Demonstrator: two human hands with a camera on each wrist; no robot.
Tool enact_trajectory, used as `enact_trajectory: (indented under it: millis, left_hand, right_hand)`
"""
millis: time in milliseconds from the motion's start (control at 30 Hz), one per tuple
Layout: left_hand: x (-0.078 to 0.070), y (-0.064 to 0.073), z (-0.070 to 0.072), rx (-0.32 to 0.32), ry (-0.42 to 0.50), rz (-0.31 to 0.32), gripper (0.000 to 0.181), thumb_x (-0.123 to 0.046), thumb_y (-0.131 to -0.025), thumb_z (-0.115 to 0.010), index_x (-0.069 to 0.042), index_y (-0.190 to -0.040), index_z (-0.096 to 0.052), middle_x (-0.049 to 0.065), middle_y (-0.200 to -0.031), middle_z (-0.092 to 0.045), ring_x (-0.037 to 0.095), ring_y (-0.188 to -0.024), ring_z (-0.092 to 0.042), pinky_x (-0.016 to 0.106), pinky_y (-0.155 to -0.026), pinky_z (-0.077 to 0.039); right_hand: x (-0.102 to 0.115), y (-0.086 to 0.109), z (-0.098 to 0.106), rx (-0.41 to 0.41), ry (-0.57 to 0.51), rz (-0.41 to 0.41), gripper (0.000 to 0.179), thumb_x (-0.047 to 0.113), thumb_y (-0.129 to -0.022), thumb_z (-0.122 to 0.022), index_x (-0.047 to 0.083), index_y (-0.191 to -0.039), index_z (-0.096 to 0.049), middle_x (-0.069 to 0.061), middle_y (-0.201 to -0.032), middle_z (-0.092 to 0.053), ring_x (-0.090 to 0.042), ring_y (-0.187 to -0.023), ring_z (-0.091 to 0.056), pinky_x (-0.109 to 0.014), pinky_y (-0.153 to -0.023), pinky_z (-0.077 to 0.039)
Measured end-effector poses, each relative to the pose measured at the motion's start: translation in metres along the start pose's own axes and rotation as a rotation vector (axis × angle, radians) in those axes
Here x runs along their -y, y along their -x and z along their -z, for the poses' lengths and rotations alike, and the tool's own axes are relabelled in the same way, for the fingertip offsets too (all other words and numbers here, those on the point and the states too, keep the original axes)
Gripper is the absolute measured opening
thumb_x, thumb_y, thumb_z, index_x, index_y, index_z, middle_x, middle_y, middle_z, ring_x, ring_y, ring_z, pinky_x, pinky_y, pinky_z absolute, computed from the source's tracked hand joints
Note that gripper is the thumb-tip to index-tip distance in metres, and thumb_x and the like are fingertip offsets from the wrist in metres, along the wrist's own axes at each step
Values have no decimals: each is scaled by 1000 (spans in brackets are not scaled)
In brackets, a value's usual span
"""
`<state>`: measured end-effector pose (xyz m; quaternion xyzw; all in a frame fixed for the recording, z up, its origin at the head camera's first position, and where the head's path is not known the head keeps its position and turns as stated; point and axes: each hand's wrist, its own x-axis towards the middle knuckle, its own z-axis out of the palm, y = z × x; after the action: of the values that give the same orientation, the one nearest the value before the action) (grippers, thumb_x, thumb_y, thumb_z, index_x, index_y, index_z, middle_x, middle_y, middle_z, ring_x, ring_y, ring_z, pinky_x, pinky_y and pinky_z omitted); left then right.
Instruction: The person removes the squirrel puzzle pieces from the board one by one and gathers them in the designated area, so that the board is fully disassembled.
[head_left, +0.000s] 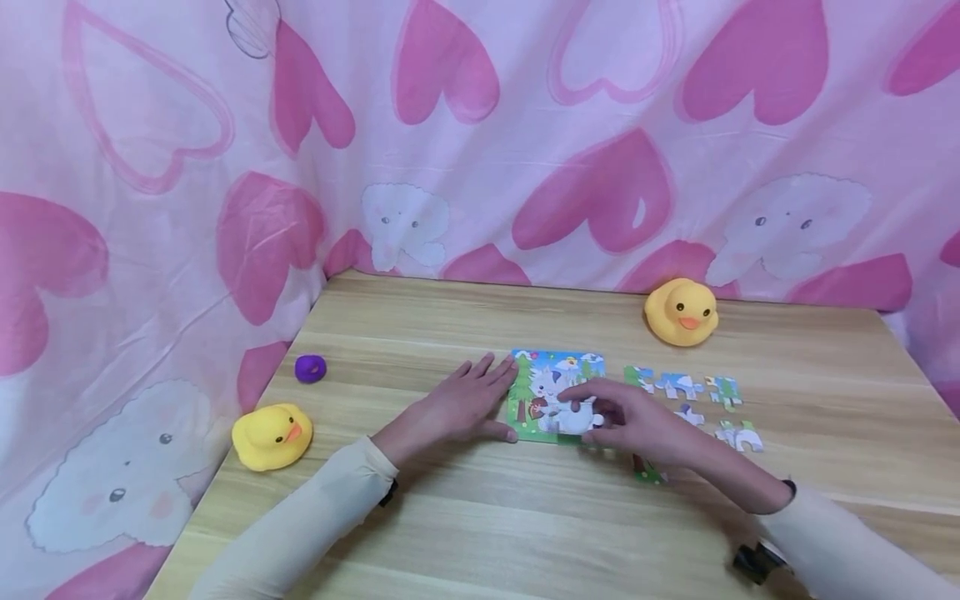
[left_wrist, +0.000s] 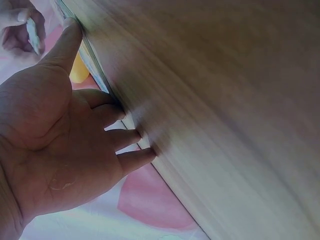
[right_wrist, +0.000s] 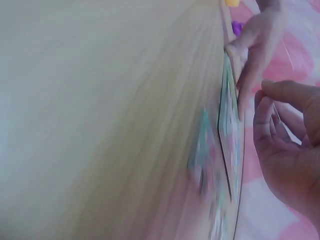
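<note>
A small jigsaw puzzle board point(head_left: 531, 434) with a cartoon animal scene lies on the wooden table. My left hand point(head_left: 467, 406) rests at its left edge, fingers straight and spread, the thumb by the lower left corner. Over the board's lower right part, my right hand point(head_left: 641, 423) pinches a mostly white puzzle piece point(head_left: 576, 419) between thumb and fingers. In the left wrist view the puzzle piece point(left_wrist: 33, 36) appears edge-on, raised in that hand. Several loose puzzle pieces point(head_left: 679, 385) lie to the right of the board, some partly hidden behind the right hand.
A yellow rubber duck point(head_left: 681, 313) sits at the back right of the table point(head_left: 480, 517). Another yellow duck point(head_left: 272, 437) and a small purple toy point(head_left: 310, 368) stand near the left edge. A pink heart-patterned curtain point(head_left: 465, 158) hangs behind and to the left.
</note>
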<state>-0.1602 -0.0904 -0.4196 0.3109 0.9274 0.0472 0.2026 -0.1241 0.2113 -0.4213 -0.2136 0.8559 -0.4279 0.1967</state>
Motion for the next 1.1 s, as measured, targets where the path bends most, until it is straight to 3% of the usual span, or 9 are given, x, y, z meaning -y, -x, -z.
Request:
enact_trajectory:
  millis: [200, 400, 567, 767, 967, 1100]
  left_hand:
    - [0, 0, -1, 3, 1, 4, 107, -69, -94, -64, -14, -171, -15, 3, -180, -10, 34, -168, -8, 59, -134, -18]
    - [0, 1, -2, 2, -6, 0, 106, -69, -94, -64, -14, -171, -15, 4, -180, -9, 34, -168, -8, 59, -134, -18]
    - [1, 2, 0, -3, -2, 2, 106, -69, -94, -64, -14, -171, -15, 4, -180, -9, 35, -168, -8, 59, -134, -18]
    - [1, 3, 0, -5, -3, -2, 106, -68, -94, -64, -13, -171, -16, 4, -180, -10, 35, -167, -9, 59, -134, -19]
    - [1, 1, 0, -7, -8, -5, 107, -69, -94, -64, -12, -171, -16, 4, -180, -10, 35, -168, -9, 59, -134, -19]
    - [0, 0, 1, 0, -7, -1, 107, -69, -94, -64, -13, -171, -15, 4, -180, -9, 34, -168, -8, 58, -134, -18]
  right_hand:
    - [-17, 42, 28, -8, 72, 20, 49, 20, -93, -82, 30, -139, -67, 4, -114, -66, -14, -84, -56, -23, -67, -50]
    - [-39, 82, 49, -52, 155, 86, 49, 13, -90, -84, 23, -136, -69, 6, -121, -69, -9, -87, -56, -20, -69, -51]
    - [-59, 105, 56, -96, 204, 66, 50, 13, -88, -85, 24, -135, -70, 6, -120, -68, -6, -88, -55, -19, -67, -49]
    - [-71, 119, 51, -157, 249, 108, 54, 11, -82, -89, 24, -131, -73, 8, -115, -67, -6, -87, -55, -19, -67, -48]
    - [-66, 122, 49, -154, 334, 11, 55, 20, -80, -92, 33, -129, -72, 12, -120, -67, -1, -89, -54, -17, -70, -50]
    - [-60, 120, 49, -120, 409, -57, 54, 27, -81, -92, 39, -128, -71, 11, -121, -67, 2, -83, -52, -18, -66, -49]
